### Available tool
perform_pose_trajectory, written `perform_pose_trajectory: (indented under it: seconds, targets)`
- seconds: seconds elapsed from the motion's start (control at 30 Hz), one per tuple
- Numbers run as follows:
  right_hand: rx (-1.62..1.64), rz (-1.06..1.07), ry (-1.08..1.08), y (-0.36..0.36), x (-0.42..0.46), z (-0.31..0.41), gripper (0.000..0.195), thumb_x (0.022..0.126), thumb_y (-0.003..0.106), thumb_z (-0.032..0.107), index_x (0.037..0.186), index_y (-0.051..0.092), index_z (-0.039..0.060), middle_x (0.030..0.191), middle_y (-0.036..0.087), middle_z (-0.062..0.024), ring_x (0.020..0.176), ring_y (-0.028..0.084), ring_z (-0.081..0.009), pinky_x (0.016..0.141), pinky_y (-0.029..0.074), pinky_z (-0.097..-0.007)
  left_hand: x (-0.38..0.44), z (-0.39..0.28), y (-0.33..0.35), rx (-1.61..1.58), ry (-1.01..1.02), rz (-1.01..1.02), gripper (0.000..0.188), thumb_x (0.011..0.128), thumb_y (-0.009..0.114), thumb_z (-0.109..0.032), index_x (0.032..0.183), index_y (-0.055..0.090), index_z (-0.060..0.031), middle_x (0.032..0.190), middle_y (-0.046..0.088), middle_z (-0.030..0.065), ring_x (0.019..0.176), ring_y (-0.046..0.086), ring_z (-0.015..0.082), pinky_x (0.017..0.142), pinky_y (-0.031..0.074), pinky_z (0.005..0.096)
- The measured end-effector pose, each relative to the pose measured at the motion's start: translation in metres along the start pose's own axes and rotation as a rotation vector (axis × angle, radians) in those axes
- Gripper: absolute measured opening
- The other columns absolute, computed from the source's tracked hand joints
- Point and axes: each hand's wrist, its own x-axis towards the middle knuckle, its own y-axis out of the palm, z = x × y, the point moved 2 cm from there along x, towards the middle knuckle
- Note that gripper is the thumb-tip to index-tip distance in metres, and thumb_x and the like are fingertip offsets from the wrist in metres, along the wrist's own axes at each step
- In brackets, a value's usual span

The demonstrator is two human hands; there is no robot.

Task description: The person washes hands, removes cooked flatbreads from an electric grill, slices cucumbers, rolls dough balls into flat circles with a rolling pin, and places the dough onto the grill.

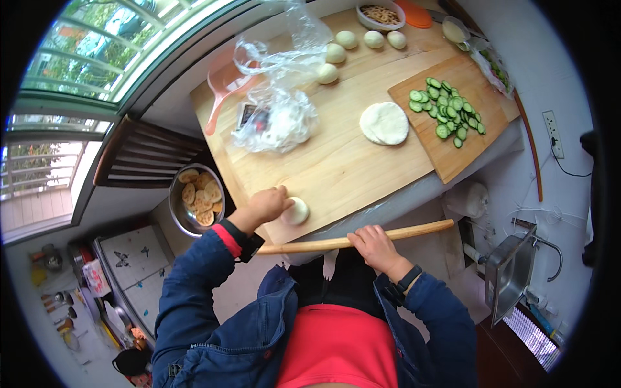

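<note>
My left hand (268, 204) is at the near left corner of the wooden board (335, 179), its fingertips at the edge of a small round of dough (295, 211). Whether they pinch it is hard to tell. In my right hand (376, 246) is a long wooden rolling pin (422, 230), held beyond the board's near edge; its left end passes behind my left wrist. Flat white dough rounds (384, 123) lie stacked right of the board's middle. Several dough balls (346, 40) sit towards the far side.
Sliced cucumber (451, 109) covers part of a smaller cutting board (444, 162) at right. Crumpled plastic bags (286, 116) and a pink dustpan-shaped scoop (218, 104) lie at left. A steel bowl (171, 203) holds browned flatbreads (212, 191). A container of brown strips (381, 15) stands at the far edge.
</note>
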Motion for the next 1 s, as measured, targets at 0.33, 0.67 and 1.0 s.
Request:
perform_pose_trajectory:
  seconds: [0.33,0.67,1.0]
  targets:
    - [-0.011,-0.07,0.116,0.037,0.067,0.019,0.044,0.082,0.067,0.011,0.124,0.059,0.0031,0.111,0.059,-0.012,0.105,0.056,-0.0308,0.091,0.044,-0.0433,-0.103,0.06,0.032,0.134,0.038,-0.633,0.035,0.089,0.065,-0.037,0.105,0.062,-0.0064,0.101,0.059,0.0127,0.103,0.053,0.0333,0.099,0.035,0.0476]
    - [-0.233,0.015,0.277,0.064,0.107,-0.01,0.084,0.088,0.052,0.063,0.146,0.042,0.0029,0.152,0.035,-0.025,0.143,0.03,-0.0436,0.115,0.023,-0.0601,-0.081,0.076,0.059,0.192,-0.07,-0.749,0.045,0.084,0.06,-0.038,0.117,0.059,-0.0078,0.138,0.048,0.0161,0.125,0.043,0.0339,0.101,0.032,0.0489]
    - [-0.211,-0.113,0.291,0.046,0.149,-0.038,0.076,0.089,0.061,0.048,0.143,0.041,-0.0008,0.15,0.036,-0.0248,0.143,0.029,-0.0426,0.118,0.018,-0.0602,-0.027,0.088,0.011,0.161,-0.122,-0.757,0.061,0.081,0.055,-0.019,0.14,0.046,-0.0097,0.151,0.035,0.0223,0.144,0.029,0.0402,0.115,0.022,0.0606]
